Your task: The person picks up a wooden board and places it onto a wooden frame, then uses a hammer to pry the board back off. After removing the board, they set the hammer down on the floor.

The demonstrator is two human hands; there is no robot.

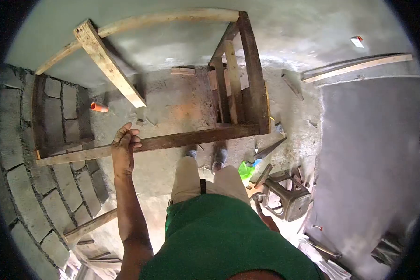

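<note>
My left hand [125, 139] is at the front rail [196, 137] of a wooden frame, with its fingers curled together. Whatever those fingers may hold is too small to make out. The frame has dark upright boards [253, 70] at the right and a pale back rail [172, 16] along the wall. A pale plank [109, 65] crosses that back rail and slants toward me. Low on my right side, my right hand [263, 215] hangs partly hidden beside a dark plastic stool [289, 198]; its fingers do not show clearly.
A handsaw [269, 149] and a bright green bag [246, 171] are on the floor at the right. An orange pipe piece [99, 107] sticks out near the block wall [28, 186] on the left. Wood scraps [183, 71] lie near the far wall.
</note>
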